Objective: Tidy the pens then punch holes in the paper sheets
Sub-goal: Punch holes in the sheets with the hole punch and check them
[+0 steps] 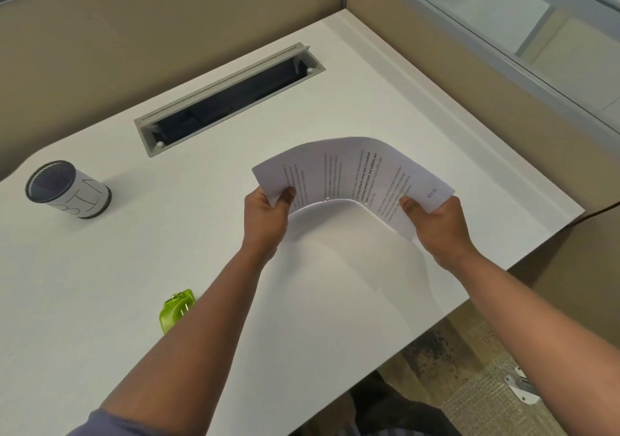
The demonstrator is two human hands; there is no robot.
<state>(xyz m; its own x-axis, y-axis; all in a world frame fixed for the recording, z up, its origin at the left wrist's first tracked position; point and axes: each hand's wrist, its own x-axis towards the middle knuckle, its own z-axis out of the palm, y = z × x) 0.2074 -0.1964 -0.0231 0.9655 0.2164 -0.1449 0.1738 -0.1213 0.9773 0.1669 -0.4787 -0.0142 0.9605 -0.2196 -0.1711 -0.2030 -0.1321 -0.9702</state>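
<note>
I see 2 hands gripping printed paper sheets (pixel 349 170).
Left hand (pixel 265 217) and right hand (pixel 436 224) pinch opposite ends, bowing them above the white desk (pixel 134 268).

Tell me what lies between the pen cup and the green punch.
Only bare desk between the cup and the punch, in the head view.

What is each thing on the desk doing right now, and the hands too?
Paper: lifted off the desk, bowed upward, printed side up.
Left hand: pinches the paper's left end.
Right hand: pinches its right end.
Cup: upright; no pens visible inside.
Punch: on the desk, untouched, partly behind the left arm.
Cable hatch: lid open.
</note>
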